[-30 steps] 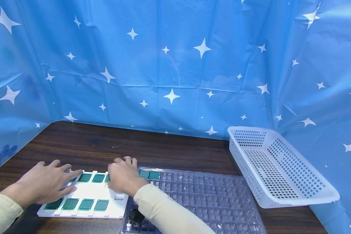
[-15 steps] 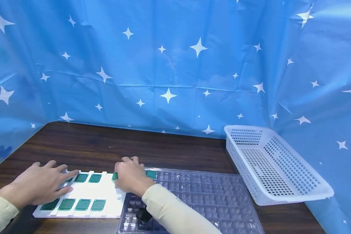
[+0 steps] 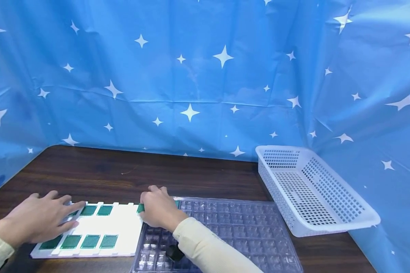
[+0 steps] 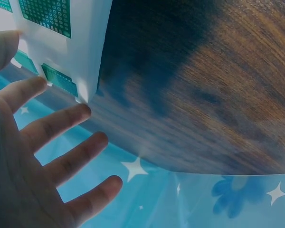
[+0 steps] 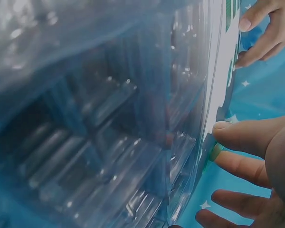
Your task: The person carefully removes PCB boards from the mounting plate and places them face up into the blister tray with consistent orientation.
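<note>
In the head view my left hand [image 3: 39, 217] spreads its fingers over the left end of a white holder [image 3: 123, 231] with green perforated circuit boards [image 3: 90, 241] in two rows. The left wrist view has its straight fingers [image 4: 75, 118] at the holder's edge. My right hand [image 3: 160, 207] is over the border between the holder and a clear plastic tray [image 3: 249, 235]. It pinches a small green circuit board [image 3: 141, 208], its edge showing between thumb and forefinger in the right wrist view. Another green board [image 3: 177, 204] in the tray's far left corner is mostly hidden behind this hand.
The clear tray has many small compartments and lies against the holder's right end. A white perforated basket [image 3: 317, 193] stands at the right, beyond the tray. Dark wooden tabletop [image 3: 123, 170] stretches behind, up to a blue curtain [image 3: 205, 76] with white stars.
My right hand has moved right with the pinched board, from the holder's far row to the tray's far left corner. The left hand stays on the holder. The head view has shifted slightly.
</note>
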`<state>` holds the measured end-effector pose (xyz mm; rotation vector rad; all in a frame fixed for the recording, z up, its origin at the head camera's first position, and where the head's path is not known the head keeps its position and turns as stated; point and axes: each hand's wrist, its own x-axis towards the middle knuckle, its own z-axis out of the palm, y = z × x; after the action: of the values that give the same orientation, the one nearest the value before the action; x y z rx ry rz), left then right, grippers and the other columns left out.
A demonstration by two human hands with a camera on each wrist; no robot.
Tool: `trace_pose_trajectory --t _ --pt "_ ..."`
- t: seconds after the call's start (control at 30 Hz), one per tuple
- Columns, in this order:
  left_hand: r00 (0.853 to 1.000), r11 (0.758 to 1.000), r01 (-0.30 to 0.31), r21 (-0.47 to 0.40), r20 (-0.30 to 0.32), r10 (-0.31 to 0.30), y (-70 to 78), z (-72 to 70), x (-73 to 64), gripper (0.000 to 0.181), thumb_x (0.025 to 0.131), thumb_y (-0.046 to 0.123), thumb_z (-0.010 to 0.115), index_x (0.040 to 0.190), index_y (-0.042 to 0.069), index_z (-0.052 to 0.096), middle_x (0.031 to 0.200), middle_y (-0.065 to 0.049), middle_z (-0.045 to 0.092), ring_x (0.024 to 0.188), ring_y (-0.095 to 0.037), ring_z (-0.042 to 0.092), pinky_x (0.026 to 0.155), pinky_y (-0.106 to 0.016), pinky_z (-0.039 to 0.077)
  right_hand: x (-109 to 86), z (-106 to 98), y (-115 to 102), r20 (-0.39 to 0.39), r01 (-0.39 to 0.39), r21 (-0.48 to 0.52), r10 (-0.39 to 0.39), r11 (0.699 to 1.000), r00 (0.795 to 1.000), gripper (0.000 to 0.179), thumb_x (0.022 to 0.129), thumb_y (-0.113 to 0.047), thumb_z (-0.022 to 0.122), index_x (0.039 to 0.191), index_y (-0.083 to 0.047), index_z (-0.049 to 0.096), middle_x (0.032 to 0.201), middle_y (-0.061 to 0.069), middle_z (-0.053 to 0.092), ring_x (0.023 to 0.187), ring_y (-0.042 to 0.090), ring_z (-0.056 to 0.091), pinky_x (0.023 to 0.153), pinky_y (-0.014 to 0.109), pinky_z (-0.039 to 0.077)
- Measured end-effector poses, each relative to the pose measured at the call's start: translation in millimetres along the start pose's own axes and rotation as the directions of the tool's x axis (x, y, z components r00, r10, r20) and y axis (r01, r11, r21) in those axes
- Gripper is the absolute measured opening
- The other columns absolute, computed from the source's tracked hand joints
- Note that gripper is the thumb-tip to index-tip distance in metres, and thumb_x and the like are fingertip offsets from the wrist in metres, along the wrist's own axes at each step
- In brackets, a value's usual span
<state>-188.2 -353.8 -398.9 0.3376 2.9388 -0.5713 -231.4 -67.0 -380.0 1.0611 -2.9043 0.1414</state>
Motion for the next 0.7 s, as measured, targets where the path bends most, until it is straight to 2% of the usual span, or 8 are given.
trace_pose_trajectory --t 0.2,0.33,0.43,0.7 --pt "1.0 1.0 0.004 0.006 0.009 -0.004 0.2 1.1 1.5 0.083 0.085 0.081 0.036 0.128 0.015 0.062 0.116 -0.018 0.065 0.102 -0.048 0.058 0.079 -0.07 0.046 -3.1 -0.1 6.1 -0.007 -0.027 0.013 0.027 1.0 1.0 0.014 0.092 -0.029 0.067 0.103 -0.022 0.071 0.118 -0.012 0.069 0.137 0.009 0.045 0.109 0.028 0.043" --pt "1.0 1.0 0.005 0.011 0.012 -0.005 -0.9 2.4 2.0 0.085 0.084 0.082 0.034 0.128 0.015 0.062 0.115 -0.018 0.065 0.101 -0.048 0.058 0.078 -0.07 0.047 -5.0 -1.7 9.7 0.002 -0.062 0.027 0.062 0.998 0.998 0.014 0.091 -0.031 0.068 0.103 -0.023 0.071 0.128 -0.009 0.065 0.135 0.014 0.048 0.091 0.027 0.054" --pt "1.0 1.0 0.0 0.014 0.007 0.0 -1.4 4.0 2.0 0.088 0.083 0.084 0.031 0.127 0.015 0.063 0.114 -0.018 0.065 0.099 -0.047 0.059 0.076 -0.069 0.048 -7.7 -3.1 14.1 0.007 -0.085 0.033 0.085 0.996 0.996 0.016 0.091 -0.031 0.069 0.104 -0.023 0.07 0.135 -0.006 0.06 0.131 0.019 0.052 0.079 0.025 0.056" --pt "1.0 1.0 -0.003 0.004 0.001 0.003 -1.7 5.1 3.6 0.093 0.081 0.086 0.028 0.127 0.014 0.063 0.114 -0.019 0.065 0.099 -0.047 0.059 0.077 -0.07 0.047 -16.8 -5.4 31.8 0.021 -0.096 0.019 0.096 0.995 0.995 0.025 0.091 -0.033 0.069 0.113 -0.022 0.069 0.144 -0.001 0.053 0.128 0.023 0.054 0.084 0.028 0.056"
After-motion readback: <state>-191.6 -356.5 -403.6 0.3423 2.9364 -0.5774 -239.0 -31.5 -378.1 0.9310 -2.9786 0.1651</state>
